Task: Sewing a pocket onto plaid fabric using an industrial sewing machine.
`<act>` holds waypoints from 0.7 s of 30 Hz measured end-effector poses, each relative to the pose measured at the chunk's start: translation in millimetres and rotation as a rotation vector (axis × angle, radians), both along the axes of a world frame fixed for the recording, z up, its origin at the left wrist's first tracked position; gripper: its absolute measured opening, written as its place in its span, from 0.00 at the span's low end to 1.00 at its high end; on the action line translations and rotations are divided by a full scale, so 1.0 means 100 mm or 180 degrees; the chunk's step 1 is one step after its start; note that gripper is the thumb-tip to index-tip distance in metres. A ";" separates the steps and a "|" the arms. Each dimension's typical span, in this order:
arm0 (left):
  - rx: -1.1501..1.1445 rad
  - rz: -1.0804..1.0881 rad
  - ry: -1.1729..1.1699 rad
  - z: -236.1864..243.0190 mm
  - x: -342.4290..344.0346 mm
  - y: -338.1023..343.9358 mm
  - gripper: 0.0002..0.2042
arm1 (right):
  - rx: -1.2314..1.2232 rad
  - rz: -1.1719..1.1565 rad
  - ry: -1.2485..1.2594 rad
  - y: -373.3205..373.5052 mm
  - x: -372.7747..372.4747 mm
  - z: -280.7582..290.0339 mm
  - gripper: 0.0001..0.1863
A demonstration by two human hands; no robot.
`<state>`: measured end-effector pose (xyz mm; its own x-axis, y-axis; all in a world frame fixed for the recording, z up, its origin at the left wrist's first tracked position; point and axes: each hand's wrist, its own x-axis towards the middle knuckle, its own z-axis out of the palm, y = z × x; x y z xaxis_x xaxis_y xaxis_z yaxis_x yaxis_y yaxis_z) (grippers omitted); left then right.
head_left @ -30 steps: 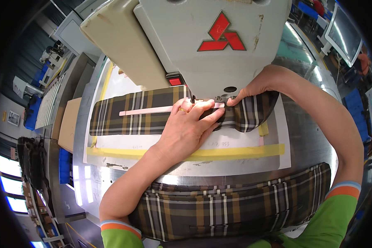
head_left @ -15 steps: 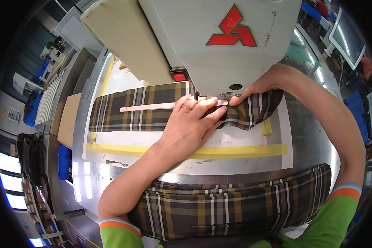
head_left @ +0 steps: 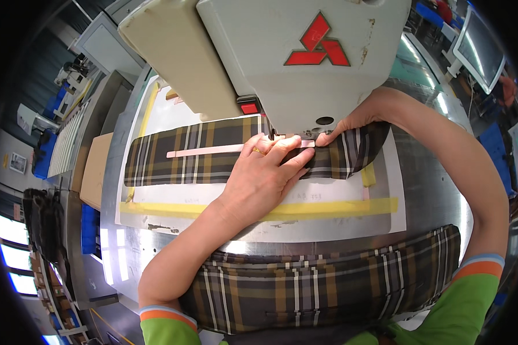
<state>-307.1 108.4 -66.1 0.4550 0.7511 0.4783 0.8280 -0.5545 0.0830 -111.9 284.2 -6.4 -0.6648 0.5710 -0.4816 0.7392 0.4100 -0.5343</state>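
Note:
A plaid cloth piece (head_left: pixel 155 158) in dark grey, brown and white lies beneath the pale sewing machine head (head_left: pixel 305 86). Along it runs a narrow pink strip (head_left: pixel 204 150). My left hand (head_left: pixel 262 172) rests over the strip and cloth, its fingers stretched out and slightly spread, close to the needle area. A gold ring is on one finger. From the right, my right hand (head_left: pixel 357 119) reaches round the machine head. One stretched digit presses the cloth at the strip's right end; its other fingers are hidden behind the head.
A white sheet edged with yellow tape (head_left: pixel 339 207) lies under the cloth on the metal table (head_left: pixel 351 237). Folded plaid fabric (head_left: pixel 328 282) lies at the near edge, between my arms. A cardboard box (head_left: pixel 98 169) stands left, a monitor (head_left: pixel 480 49) far right.
The cloth's right part lies somewhat flatter by my right hand. Both hands stay almost in place on the cloth; the view has shifted slightly.

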 end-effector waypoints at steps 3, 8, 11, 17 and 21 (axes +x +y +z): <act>-0.0075 -0.0009 0.0033 0.04 0.04 -0.02 0.18 | 0.0307 0.0006 0.0150 0.00 0.05 -0.08 0.32; -0.0123 0.0097 0.0160 0.08 0.04 -0.03 0.18 | -0.0196 -0.0001 0.0075 0.06 -0.03 -0.04 0.30; -0.0035 -0.0067 -0.0008 0.06 -0.04 0.00 0.18 | 0.0053 0.0092 0.0153 0.00 -0.01 -0.02 0.28; -0.0365 -0.0117 -0.0123 0.17 -0.10 0.06 0.15 | 0.0052 -0.0157 0.0027 -0.06 -0.01 0.04 0.28; -0.0254 -0.0117 -0.0078 0.11 -0.14 0.06 0.14 | 0.0395 -0.0112 -0.0057 -0.14 0.05 0.02 0.39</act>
<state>-320.7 114.8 -54.8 0.4719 0.7702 0.4290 0.8043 -0.5754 0.1482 -107.0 270.6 -4.3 -0.6353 0.6497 -0.4173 0.7632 0.4458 -0.4678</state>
